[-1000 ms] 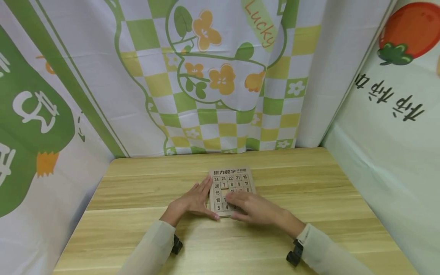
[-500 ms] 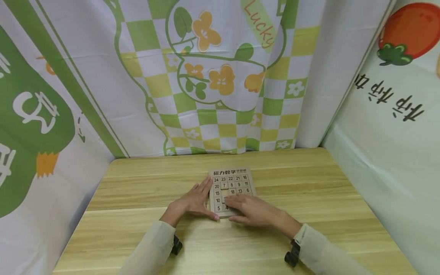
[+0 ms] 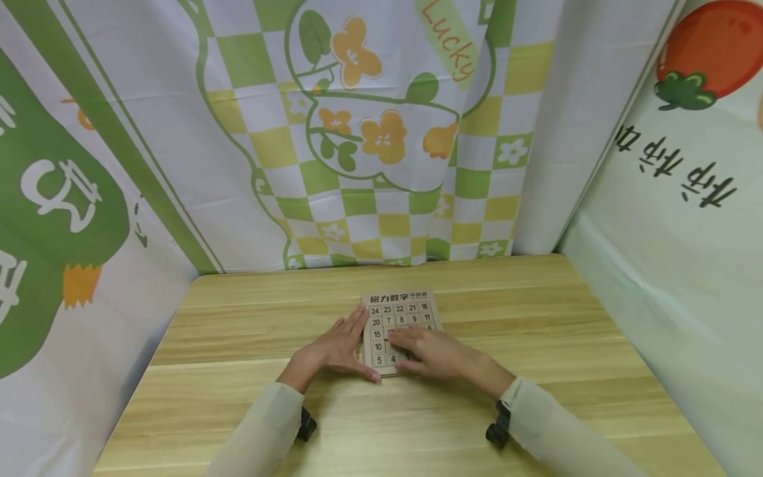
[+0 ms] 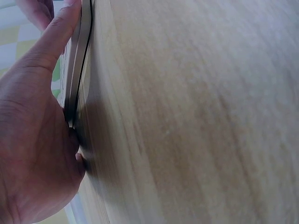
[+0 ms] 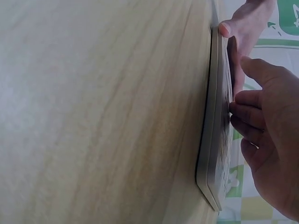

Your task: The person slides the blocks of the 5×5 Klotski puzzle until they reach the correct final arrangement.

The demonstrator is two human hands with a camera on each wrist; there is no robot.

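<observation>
A wooden sliding number puzzle [image 3: 379, 364], with several rows of numbered tiles in a frame, lies flat on the table. My left hand [image 3: 340, 346] is spread along its left side, fingertips at the left edge and thumb at the near left corner. In the left wrist view, the left thumb [image 4: 51, 42] stretches along the puzzle's edge. My right hand [image 3: 438, 354] is over the puzzle's right half, its fingertips touching a tile [image 3: 390, 332] in the third row. That hand covers several tiles. The right wrist view shows its fingers [image 5: 247, 114] slightly bent against the tile surface.
The puzzle rests on a light wooden table [image 3: 250, 411]. A white curtain [image 3: 381, 218] with green and yellow checks hangs behind the table's far edge. Printed cloth walls stand on the left [image 3: 161, 218] and right [image 3: 644, 252].
My right fingertips have moved away from me, and a tile in the second column has slid up into the gap below the 7. My left hand stays in place.
</observation>
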